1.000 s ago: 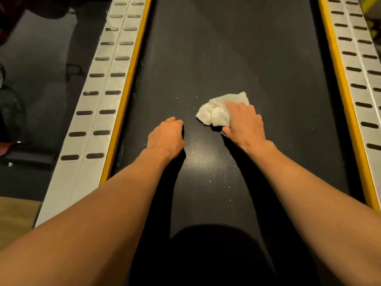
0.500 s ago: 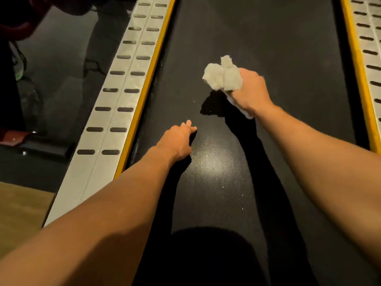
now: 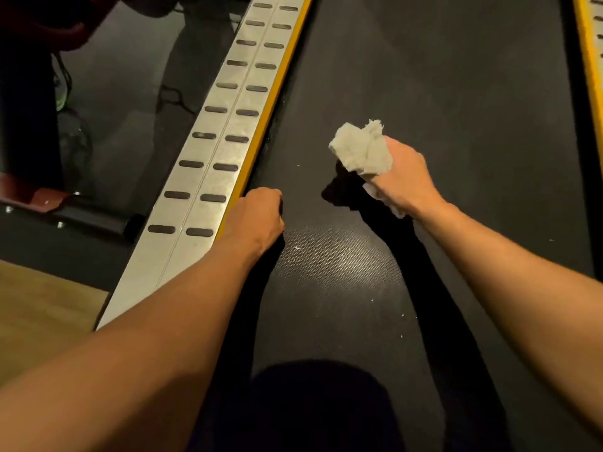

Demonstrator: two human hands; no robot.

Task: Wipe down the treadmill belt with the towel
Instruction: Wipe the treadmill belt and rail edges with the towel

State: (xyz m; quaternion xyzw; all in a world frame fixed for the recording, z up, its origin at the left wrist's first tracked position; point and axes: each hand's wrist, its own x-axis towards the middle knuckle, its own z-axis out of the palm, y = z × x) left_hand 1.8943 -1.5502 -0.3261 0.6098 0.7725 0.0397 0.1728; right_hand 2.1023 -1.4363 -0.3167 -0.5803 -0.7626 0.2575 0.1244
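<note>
In your right hand (image 3: 404, 177), fingers curled tight, you gripped the crumpled white paper towel (image 3: 360, 151), bunched so a thick wad stuck out ahead of the knuckles; its separate shadow suggested it hung just above the black textured treadmill belt (image 3: 456, 93), not pressing; your left hand (image 3: 253, 216), fisted on nothing, seemingly propped you at the belt's left edge beside the yellow trim strip (image 3: 261, 125); white crumbs (image 3: 297, 247) lay between your arms, likely unwiped.
</note>
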